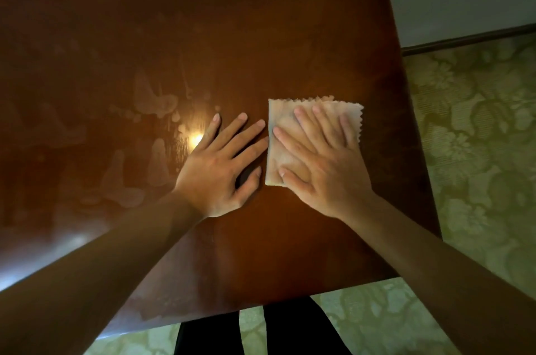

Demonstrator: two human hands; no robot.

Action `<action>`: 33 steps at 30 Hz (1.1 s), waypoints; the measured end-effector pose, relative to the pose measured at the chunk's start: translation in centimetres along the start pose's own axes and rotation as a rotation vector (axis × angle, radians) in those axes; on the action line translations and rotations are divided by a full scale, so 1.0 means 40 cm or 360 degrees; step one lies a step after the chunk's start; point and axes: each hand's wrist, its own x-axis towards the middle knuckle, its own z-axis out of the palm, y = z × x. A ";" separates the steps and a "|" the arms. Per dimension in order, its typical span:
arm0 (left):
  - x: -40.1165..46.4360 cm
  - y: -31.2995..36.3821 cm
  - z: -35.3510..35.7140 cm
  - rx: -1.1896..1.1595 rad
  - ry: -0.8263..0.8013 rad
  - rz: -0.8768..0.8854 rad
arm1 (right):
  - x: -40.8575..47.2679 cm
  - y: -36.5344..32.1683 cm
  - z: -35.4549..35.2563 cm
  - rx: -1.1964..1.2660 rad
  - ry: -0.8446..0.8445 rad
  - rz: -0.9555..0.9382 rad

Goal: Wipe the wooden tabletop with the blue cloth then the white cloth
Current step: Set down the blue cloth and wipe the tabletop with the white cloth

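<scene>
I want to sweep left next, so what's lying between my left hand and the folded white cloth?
Nothing: in the head view, only a narrow bare strip of glossy brown wooden tabletop separates the left hand from the folded white cloth, pressed flat under the right hand.

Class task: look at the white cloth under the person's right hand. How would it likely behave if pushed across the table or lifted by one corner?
The white cloth looks thin and folded, so it would probably droop if lifted. Flat under the right hand, it likely slides easily on the glossy tabletop. Its loose zigzag edges may bunch or unfold when pushed.
</scene>
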 end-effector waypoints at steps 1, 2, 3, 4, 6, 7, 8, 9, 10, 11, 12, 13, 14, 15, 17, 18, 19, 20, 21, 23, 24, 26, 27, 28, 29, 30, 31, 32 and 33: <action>-0.001 -0.001 0.001 -0.0002 0.0008 0.0005 | 0.025 0.008 -0.001 -0.0019 -0.0005 0.0005; -0.003 -0.001 0.003 -0.0008 0.0012 0.0007 | 0.051 0.014 -0.003 -0.0029 -0.0025 0.0024; -0.003 -0.001 0.003 -0.0014 0.0017 0.0006 | 0.075 0.020 -0.003 -0.0035 -0.0050 0.0045; -0.002 0.000 0.002 -0.0020 0.0021 -0.0001 | 0.094 0.024 -0.003 -0.0043 -0.0068 0.0059; 0.002 0.002 -0.001 -0.0039 0.0039 -0.0019 | 0.102 0.027 -0.002 -0.0064 -0.0092 0.0059; 0.001 0.003 -0.004 -0.0063 0.0054 -0.0023 | 0.093 0.024 -0.002 -0.0068 -0.0095 0.0051; 0.002 0.003 -0.007 -0.0089 0.0072 -0.0017 | 0.080 0.021 -0.003 -0.0072 -0.0092 0.0042; 0.005 0.002 -0.010 -0.0111 0.0083 -0.0007 | 0.067 0.016 -0.004 -0.0078 -0.0091 0.0036; 0.010 0.002 -0.015 -0.0123 0.0087 -0.0003 | 0.056 0.010 -0.005 -0.0081 -0.0094 0.0035; 0.016 0.001 -0.021 -0.0130 0.0092 -0.0012 | 0.050 0.004 -0.007 -0.0078 -0.0098 0.0036; 0.024 -0.001 -0.028 -0.0135 0.0096 -0.0035 | 0.049 0.001 -0.009 -0.0072 -0.0099 0.0038; 0.036 -0.005 -0.037 -0.0135 0.0095 -0.0067 | 0.055 0.002 -0.012 -0.0071 -0.0100 0.0041; 0.051 -0.010 -0.045 -0.0125 0.0083 -0.0104 | 0.069 0.008 -0.015 -0.0078 -0.0115 0.0050; 0.067 -0.019 -0.053 -0.0107 0.0056 -0.0141 | 0.093 0.017 -0.019 -0.0091 -0.0143 0.0070; 0.104 -0.047 -0.068 -0.0071 -0.0026 -0.0197 | 0.163 0.040 -0.027 -0.0099 -0.0207 0.0139; 0.124 -0.063 -0.074 -0.0060 -0.0065 -0.0223 | 0.201 0.052 -0.034 -0.0085 -0.0234 0.0173; 0.144 -0.080 -0.080 -0.0049 -0.0095 -0.0255 | 0.233 0.061 -0.041 -0.0071 -0.0248 0.0186; 0.165 -0.096 -0.083 -0.0037 -0.0120 -0.0290 | 0.253 0.067 -0.044 -0.0063 -0.0255 0.0182; 0.187 -0.113 -0.085 -0.0031 -0.0143 -0.0324 | 0.257 0.069 -0.044 -0.0065 -0.0254 0.0173; 0.232 -0.144 -0.085 -0.0016 -0.0187 -0.0379 | 0.224 0.057 -0.039 -0.0082 -0.0217 0.0158; 0.255 -0.159 -0.083 0.0006 -0.0209 -0.0401 | 0.198 0.044 -0.034 -0.0077 -0.0187 0.0150; 0.294 -0.181 -0.076 0.0051 -0.0235 -0.0432 | 0.155 0.019 -0.026 -0.0017 -0.0142 0.0136; 0.309 -0.189 -0.073 0.0064 -0.0231 -0.0443 | 0.145 0.016 -0.023 0.0007 -0.0127 0.0127; 0.320 -0.193 -0.070 0.0070 -0.0221 -0.0453 | 0.144 0.018 -0.021 0.0014 -0.0115 0.0109; 0.326 -0.196 -0.067 0.0072 -0.0206 -0.0457 | 0.153 0.028 -0.021 0.0005 -0.0110 0.0082; 0.328 -0.196 -0.063 0.0073 -0.0191 -0.0455 | 0.170 0.042 -0.022 -0.0012 -0.0115 0.0066; 0.327 -0.196 -0.059 0.0076 -0.0174 -0.0451 | 0.197 0.062 -0.025 -0.0032 -0.0122 0.0063; 0.325 -0.198 -0.055 0.0077 -0.0157 -0.0448 | 0.233 0.084 -0.029 -0.0054 -0.0131 0.0074; 0.323 -0.199 -0.051 0.0075 -0.0141 -0.0445 | 0.272 0.107 -0.036 -0.0069 -0.0154 0.0096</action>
